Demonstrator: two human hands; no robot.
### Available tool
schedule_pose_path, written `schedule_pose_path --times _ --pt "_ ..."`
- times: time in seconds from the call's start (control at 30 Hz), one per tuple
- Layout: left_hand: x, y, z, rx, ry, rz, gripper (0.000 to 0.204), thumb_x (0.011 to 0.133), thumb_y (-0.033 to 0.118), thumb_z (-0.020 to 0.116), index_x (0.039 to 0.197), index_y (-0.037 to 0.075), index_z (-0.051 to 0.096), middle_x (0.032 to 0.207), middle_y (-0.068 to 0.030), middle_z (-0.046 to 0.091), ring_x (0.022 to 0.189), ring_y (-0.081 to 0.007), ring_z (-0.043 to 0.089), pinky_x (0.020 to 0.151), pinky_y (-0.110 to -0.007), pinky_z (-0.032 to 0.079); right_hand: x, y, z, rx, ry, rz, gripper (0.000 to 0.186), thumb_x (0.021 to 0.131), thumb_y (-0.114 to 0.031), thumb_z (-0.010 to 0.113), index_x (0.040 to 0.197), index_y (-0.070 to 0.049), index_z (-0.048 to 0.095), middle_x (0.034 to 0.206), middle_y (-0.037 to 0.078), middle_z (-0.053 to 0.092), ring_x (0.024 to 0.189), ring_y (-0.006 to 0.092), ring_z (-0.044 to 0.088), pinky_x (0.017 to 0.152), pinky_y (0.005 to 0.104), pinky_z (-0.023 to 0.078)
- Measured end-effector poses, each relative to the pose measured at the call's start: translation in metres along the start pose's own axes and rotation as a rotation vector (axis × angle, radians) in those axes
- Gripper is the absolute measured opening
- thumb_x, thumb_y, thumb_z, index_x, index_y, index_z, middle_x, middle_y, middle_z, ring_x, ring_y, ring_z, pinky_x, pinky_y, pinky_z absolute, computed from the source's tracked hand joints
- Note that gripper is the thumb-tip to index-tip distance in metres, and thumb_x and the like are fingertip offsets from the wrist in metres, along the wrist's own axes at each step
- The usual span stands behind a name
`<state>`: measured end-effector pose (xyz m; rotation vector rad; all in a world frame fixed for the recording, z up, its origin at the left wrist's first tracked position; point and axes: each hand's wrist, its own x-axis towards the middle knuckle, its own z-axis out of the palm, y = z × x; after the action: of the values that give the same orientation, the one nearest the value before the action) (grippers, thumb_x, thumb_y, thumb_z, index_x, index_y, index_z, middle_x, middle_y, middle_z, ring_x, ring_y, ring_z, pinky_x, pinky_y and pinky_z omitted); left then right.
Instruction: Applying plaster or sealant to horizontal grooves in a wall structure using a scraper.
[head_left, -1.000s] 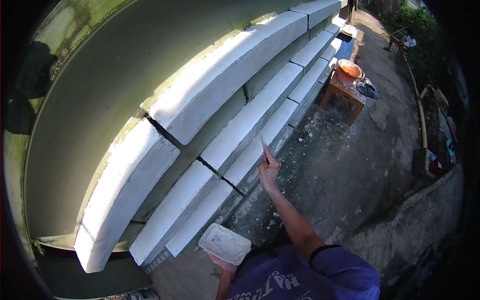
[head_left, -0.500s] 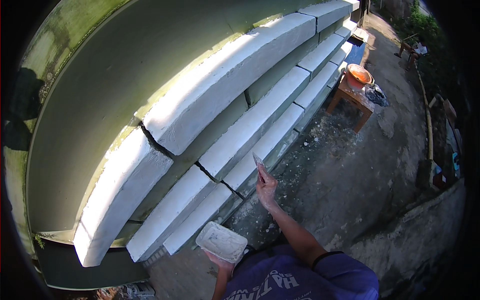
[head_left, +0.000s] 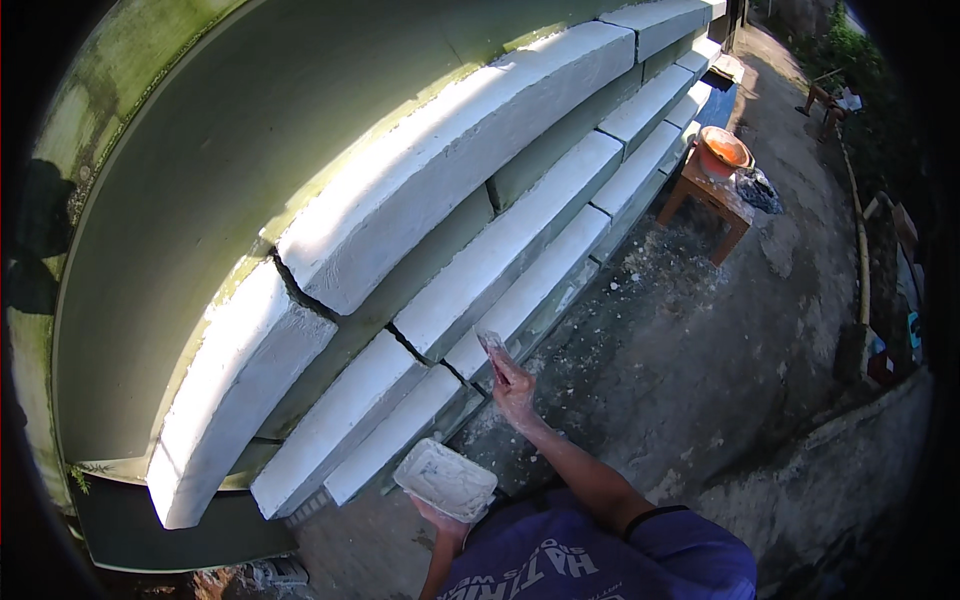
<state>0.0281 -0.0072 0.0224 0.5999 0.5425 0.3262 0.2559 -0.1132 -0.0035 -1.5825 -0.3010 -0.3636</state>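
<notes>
My right hand [head_left: 512, 390] grips a small plaster-smeared putty knife [head_left: 490, 345], its blade over the lower white block [head_left: 535, 270] near a cracked joint; whether it touches cannot be told. Below and to the left, my left hand [head_left: 440, 515] holds a shallow rectangular tub [head_left: 447, 466] of pale paste. Long white blocks form stepped curved rows along the green wall, the topmost large block [head_left: 430, 160] and a left block [head_left: 230, 370] split by a dark gap. Similar dark joints cut the middle row [head_left: 340, 420].
At upper right a wooden stool [head_left: 705, 205] carries an orange bucket [head_left: 723, 152] and a dark plastic bag [head_left: 757, 190]. A concrete path [head_left: 800, 260] runs along the right, with a long pole [head_left: 862, 250], a small bench [head_left: 828, 100], clutter and plants. Plaster crumbs lie below the blocks.
My right hand and the putty knife have moved down and left, toward the cracked joint in the lower rows. The view has shifted slightly; my left hand still holds the tub.
</notes>
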Motion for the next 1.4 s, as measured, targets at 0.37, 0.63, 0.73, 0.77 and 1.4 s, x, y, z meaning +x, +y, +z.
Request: schedule_pose_path --times 0.37,0.63,0.73,0.77,1.4 --pt "-0.002 -0.009 -0.004 -0.029 -0.026 0.004 0.079 0.088 0.073 0.023 0.145 0.019 0.033 0.142 -0.0075 0.042 0.126 -0.0348 0.044 0.106 -0.052 0.037 0.045 0.014 0.019 -0.017 0.041 -0.077 0.063 0.065 0.013 0.045 0.126 0.001 0.057 0.123 0.028 0.057 0.119 0.0372 0.054 0.097 0.0369 0.045" --pt "-0.004 -0.001 -0.006 -0.039 0.028 0.051 0.077 0.089 0.072 0.023 0.144 0.019 0.034 0.142 -0.0074 0.043 0.125 -0.0351 0.045 0.104 -0.053 0.038 0.025 -0.002 -0.01 -0.069 0.141 0.095 0.041 0.082 0.008 0.054 0.122 0.004 0.059 0.117 0.025 0.062 0.108 0.0277 0.063 0.089 0.0311 0.049" --pt "-0.006 -0.004 -0.015 -0.031 0.036 0.049 0.077 0.089 0.072 0.023 0.144 0.019 0.034 0.141 -0.0073 0.043 0.126 -0.0349 0.045 0.105 -0.053 0.037 0.084 0.002 -0.021 -0.002 0.273 0.136 0.045 0.081 0.009 0.049 0.125 0.004 0.057 0.119 0.027 0.061 0.109 0.0285 0.062 0.09 0.0317 0.048" --pt "-0.005 -0.007 -0.017 -0.01 0.046 0.043 0.077 0.089 0.072 0.023 0.144 0.019 0.034 0.141 -0.0073 0.043 0.126 -0.0348 0.045 0.105 -0.053 0.037 0.093 0.011 -0.013 -0.047 0.277 0.062 0.048 0.079 0.011 0.048 0.126 0.004 0.056 0.121 0.028 0.059 0.112 0.0307 0.061 0.093 0.0332 0.047" --pt "-0.009 -0.009 -0.028 -0.03 0.021 0.057 0.076 0.089 0.07 0.026 0.144 0.018 0.034 0.142 -0.0078 0.043 0.126 -0.0343 0.045 0.105 -0.052 0.038 0.104 0.04 -0.021 0.021 0.4 0.119 0.047 0.083 0.009 0.05 0.13 0.003 0.053 0.094 0.012 0.069 0.069 0.0068 0.046 0.06 0.0243 0.042"
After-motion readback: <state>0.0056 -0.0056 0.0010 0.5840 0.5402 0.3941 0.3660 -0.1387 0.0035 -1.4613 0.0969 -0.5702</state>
